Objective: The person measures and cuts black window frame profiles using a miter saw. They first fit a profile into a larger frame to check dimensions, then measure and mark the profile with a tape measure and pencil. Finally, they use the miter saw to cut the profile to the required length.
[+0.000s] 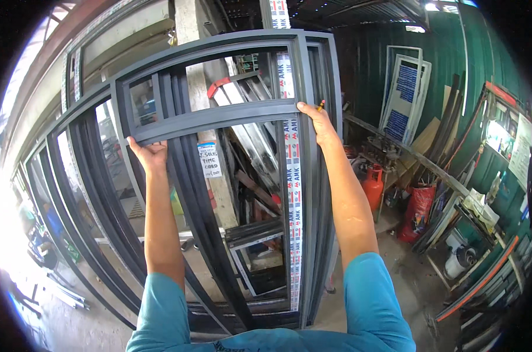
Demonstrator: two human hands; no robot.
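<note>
Your left hand (pixel 150 155) has its grip clamped on the grey window frame (pixel 213 117), fingers curled over the left end of the horizontal crossbar where it meets the frame's left upright. Your right hand (pixel 317 122) is clamped on the same crossbar at its right end, at the joint with the right upright, and a small yellow-and-dark object pokes out between its fingers (too small to tell what it is). Both arms reach up from teal sleeves (pixel 366 293) at the lower edge.

The frame stands upright in front of you, its lower edge down by the concrete floor (pixel 395 276), leaning against or just in front of a stack of similar grey frames (pixel 84 193) that fans out to your left. A strip of white tape with red and blue marks (pixel 293 193) runs down the right upright. Through the openings you see a concrete pillar (pixel 198 88) with a paper label on it, and smaller frames propped behind.

To your right, well apart from the frame, an orange gas cylinder (pixel 373 186) stands on the floor beside a red sack (pixel 417 211). White frames (pixel 404 97) lean against the green corrugated wall (pixel 366 64).
</note>
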